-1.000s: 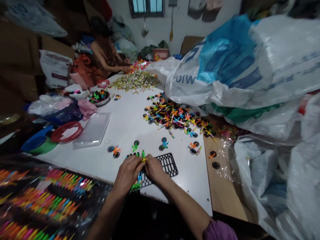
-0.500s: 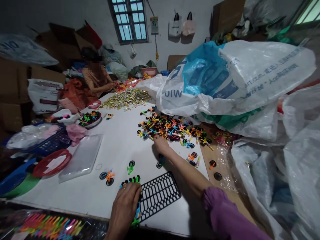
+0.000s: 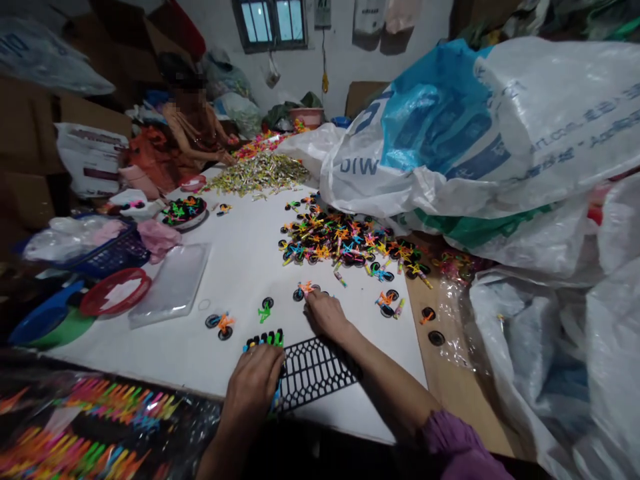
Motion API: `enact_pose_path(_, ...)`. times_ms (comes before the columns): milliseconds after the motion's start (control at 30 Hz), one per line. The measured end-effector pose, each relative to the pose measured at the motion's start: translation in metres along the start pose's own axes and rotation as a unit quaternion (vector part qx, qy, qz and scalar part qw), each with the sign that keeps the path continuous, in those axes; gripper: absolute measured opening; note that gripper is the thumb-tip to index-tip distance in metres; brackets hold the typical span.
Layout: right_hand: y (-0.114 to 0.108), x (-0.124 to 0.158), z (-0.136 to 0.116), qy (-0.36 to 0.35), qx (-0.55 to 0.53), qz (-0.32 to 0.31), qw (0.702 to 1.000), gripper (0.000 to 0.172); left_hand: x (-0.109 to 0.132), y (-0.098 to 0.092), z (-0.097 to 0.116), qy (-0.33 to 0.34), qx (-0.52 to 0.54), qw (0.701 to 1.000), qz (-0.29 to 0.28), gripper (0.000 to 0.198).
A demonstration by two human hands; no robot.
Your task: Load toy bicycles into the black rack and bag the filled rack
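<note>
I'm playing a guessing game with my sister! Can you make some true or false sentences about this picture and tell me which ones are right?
1. The right hand is right by a small toy bike on the white table. True.
2. The left hand is far away from the black grid. False: it is right beside the grid.
3. A big pile of toy bikes lies on the table. True.
4. The big white and blue bag is on the left side of the table. False: it is on the right side.
5. Another person sits at the far end of the table. True.
</note>
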State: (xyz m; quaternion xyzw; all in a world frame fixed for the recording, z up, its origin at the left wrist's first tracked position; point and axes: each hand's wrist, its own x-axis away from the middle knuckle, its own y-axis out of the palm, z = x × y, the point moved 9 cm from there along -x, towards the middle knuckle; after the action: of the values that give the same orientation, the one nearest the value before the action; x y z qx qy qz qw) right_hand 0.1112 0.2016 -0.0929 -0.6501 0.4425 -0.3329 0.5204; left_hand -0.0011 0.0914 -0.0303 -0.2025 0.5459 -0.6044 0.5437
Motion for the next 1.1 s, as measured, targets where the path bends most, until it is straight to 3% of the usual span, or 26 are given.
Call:
enact_pose_path(100,-0.002,-0.008,0.008,0.08,-0.008,-0.012,0.997,0.027,-0.001,0.0,0.002,-0.017,-0.006,1.0,-0.018,0.021)
enact_pose_path(233,-0.006,-0.008,0.012,0.116,-0.032,-0.031,0.992,0.024,-0.005,0.002,-0.006,-0.051,-0.014,0.997,-0.048,0.023)
enact_pose_path(400,-0.023,0.022,0.008,0.086,-0.161,0.004,0.983,0.018,-0.02,-0.002,-0.022,-0.071,-0.042,0.996,-0.028,0.023)
enact_pose_path(500,-0.019,0.042,-0.001,0.077,-0.247,-0.009,0.966,0.009,-0.026,-0.004,-0.024,-0.075,-0.052,0.996,-0.02,0.022)
enact_pose_path(733,-0.035,0.065,-0.019,0.045,-0.331,0.035,0.942,0.01,-0.022,-0.036,0.001,-0.083,0.035,0.995,0.04,0.025)
enact_pose_path(833,-0.025,0.078,-0.028,0.041,-0.382,0.032,0.923,0.012,-0.011,-0.046,0.009,-0.085,0.062,0.994,0.025,0.024)
enact_pose_path(933,0.004,0.095,-0.035,0.063,-0.408,0.013,0.91,0.009,0.008,-0.053,0.004,-0.12,0.051,0.99,0.048,0.022)
enact_pose_path(1000,0.02,0.101,-0.04,0.073,-0.43,0.009,0.9,0.005,0.019,-0.046,0.006,-0.109,0.038,0.993,0.029,0.021)
enact_pose_path(1100,0.023,0.099,-0.048,0.057,-0.45,0.042,0.89,0.007,0.03,-0.026,0.016,-0.058,0.004,0.998,-0.008,0.022)
